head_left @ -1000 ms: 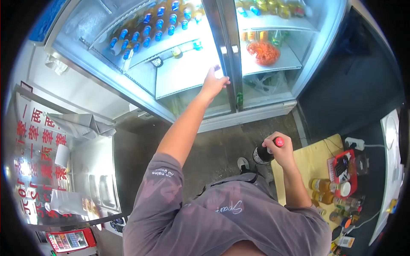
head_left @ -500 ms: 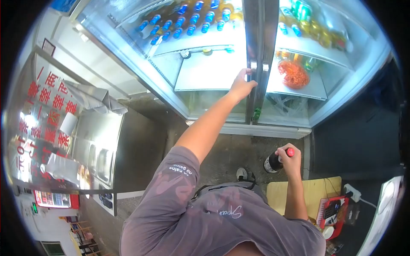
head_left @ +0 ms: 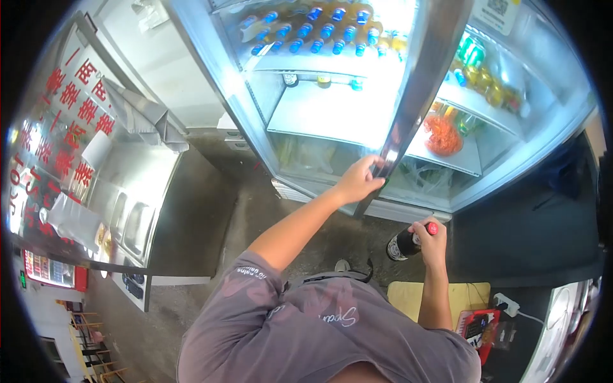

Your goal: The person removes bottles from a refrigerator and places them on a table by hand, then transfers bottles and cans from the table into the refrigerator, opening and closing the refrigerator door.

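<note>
My left hand [head_left: 361, 180] has its fingers curled around the front edge of the left glass fridge door [head_left: 408, 115]. The door's lower corner stands a little out from the fridge base. In my right hand [head_left: 431, 241] is a dark bottle [head_left: 398, 246] with a red cap [head_left: 432, 228], gripped near its neck. It hangs tilted above the floor, its label too small to read. Behind the glass, rows of blue-capped bottles [head_left: 327, 30] fill an upper shelf. A bag of orange-red food [head_left: 443, 135] lies on the right-hand shelf.
A steel counter [head_left: 198, 217] with red-lettered glass [head_left: 70, 121] stands on the left. To the right are a small wooden table [head_left: 405, 295], a red basket [head_left: 488, 332] and a white power strip [head_left: 506, 304]. A dark panel [head_left: 511, 236] borders the fridge.
My left hand has come down and nearer, and the left fridge door has swung slightly outward with it. My view has turned somewhat. The right hand still holds the bottle.
</note>
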### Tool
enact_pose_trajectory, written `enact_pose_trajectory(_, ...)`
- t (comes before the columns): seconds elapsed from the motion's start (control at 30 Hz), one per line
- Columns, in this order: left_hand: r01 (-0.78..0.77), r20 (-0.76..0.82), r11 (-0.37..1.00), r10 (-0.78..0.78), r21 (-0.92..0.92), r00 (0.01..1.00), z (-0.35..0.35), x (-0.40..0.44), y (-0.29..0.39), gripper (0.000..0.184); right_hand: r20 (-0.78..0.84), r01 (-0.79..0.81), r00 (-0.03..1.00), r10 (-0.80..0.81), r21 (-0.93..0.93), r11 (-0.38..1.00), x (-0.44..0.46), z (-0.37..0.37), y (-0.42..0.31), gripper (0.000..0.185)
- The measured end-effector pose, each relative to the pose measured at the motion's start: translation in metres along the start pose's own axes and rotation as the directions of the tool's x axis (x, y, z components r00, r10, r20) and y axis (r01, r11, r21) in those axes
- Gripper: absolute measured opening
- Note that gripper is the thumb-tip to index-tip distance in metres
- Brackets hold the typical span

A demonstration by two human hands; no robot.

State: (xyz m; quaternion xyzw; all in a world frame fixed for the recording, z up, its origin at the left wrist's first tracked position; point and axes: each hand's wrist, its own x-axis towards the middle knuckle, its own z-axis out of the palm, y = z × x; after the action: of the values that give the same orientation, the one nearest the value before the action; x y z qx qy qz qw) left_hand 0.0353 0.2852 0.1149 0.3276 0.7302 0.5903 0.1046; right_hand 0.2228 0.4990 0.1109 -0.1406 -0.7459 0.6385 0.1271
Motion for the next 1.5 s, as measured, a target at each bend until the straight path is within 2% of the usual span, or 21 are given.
enact_pose_trajectory(0.13, 0.030, 0.123, 1.000, -0.030, -0.005, 0.992, -0.034, -0.078, 0.025, 0.033, 0.027, 0.022, 0.999, -0.021, -0.043, 0.999, -0.001, 0.016, -0.003, 0.015)
enact_pose_trajectory(0.23, 0.058, 0.075, 0.998, -0.060, 0.027, 0.995, -0.060, -0.139, 0.031, 0.029, 0.079, 0.006, 0.997, -0.001, -0.058, 0.998, -0.004, 0.036, -0.012, 0.015)
enact_pose_trajectory(0.47, -0.113, -0.250, 0.991, 0.127, 0.069, 0.960, -0.085, -0.260, 0.085, 0.027, 0.298, 0.073, 0.953, -0.058, -0.037, 0.997, -0.015, 0.115, -0.034, 0.014)
enact_pose_trajectory(0.5, -0.130, -0.332, 0.990, 0.143, 0.061, 0.932, -0.086, -0.275, 0.090, 0.024, 0.333, 0.072, 0.941, -0.058, -0.028, 0.997, -0.017, 0.128, -0.037, 0.014)
enact_pose_trajectory(0.6, -0.126, -0.459, 0.967, 0.217, 0.222, 0.862, -0.101, -0.320, 0.095, 0.020, 0.422, 0.109, 0.901, -0.100, 0.004, 0.994, -0.030, 0.171, -0.051, 0.013)
enact_pose_trajectory(0.7, -0.091, -0.632, 0.980, 0.185, 0.178, 0.752, -0.114, -0.365, 0.093, 0.018, 0.512, 0.110, 0.852, -0.107, 0.025, 0.994, -0.044, 0.215, -0.064, 0.013)
enact_pose_trajectory(0.8, 0.014, -0.750, 0.936, 0.273, 0.353, 0.603, -0.130, -0.405, 0.097, 0.022, 0.586, 0.106, 0.802, -0.113, 0.046, 0.993, -0.061, 0.255, -0.074, 0.014)
enact_pose_trajectory(1.0, 0.148, -0.861, 0.923, 0.262, 0.356, 0.436, -0.172, -0.462, 0.100, 0.031, 0.731, 0.137, 0.670, -0.130, 0.051, 0.989, -0.095, 0.323, -0.092, 0.013)
enact_pose_trajectory(1.17, 0.227, -0.910, 0.944, 0.134, 0.237, 0.392, -0.211, -0.483, 0.085, 0.050, 0.801, 0.093, 0.585, -0.125, 0.087, 0.992, -0.108, 0.359, -0.096, 0.011)
enact_pose_trajectory(1.3, 0.209, -0.934, 0.942, 0.195, 0.263, 0.300, -0.222, -0.483, 0.079, 0.060, 0.841, 0.048, 0.531, -0.108, 0.097, 0.994, -0.105, 0.371, -0.097, 0.013)
enact_pose_trajectory(1.4, 0.195, -0.931, 0.935, 0.238, 0.297, 0.278, -0.226, -0.485, 0.068, 0.067, 0.841, 0.078, 0.529, -0.116, 0.089, 0.993, -0.090, 0.378, -0.086, 0.013)
enact_pose_trajectory(1.43, 0.237, -0.936, 0.924, 0.238, 0.300, 0.257, -0.224, -0.483, 0.070, 0.067, 0.833, 0.072, 0.547, -0.088, 0.058, 0.996, -0.084, 0.379, -0.085, 0.013)
enact_pose_trajectory(1.47, 0.266, -0.927, 0.911, 0.234, 0.314, 0.294, -0.225, -0.484, 0.073, 0.074, 0.829, 0.091, 0.550, -0.096, 0.055, 0.994, -0.073, 0.381, -0.078, 0.012)
enact_pose_trajectory(1.5, 0.330, -0.934, 0.883, 0.263, 0.334, 0.241, -0.222, -0.478, 0.072, 0.073, 0.818, 0.090, 0.566, -0.103, 0.063, 0.994, -0.066, 0.381, -0.073, 0.012)
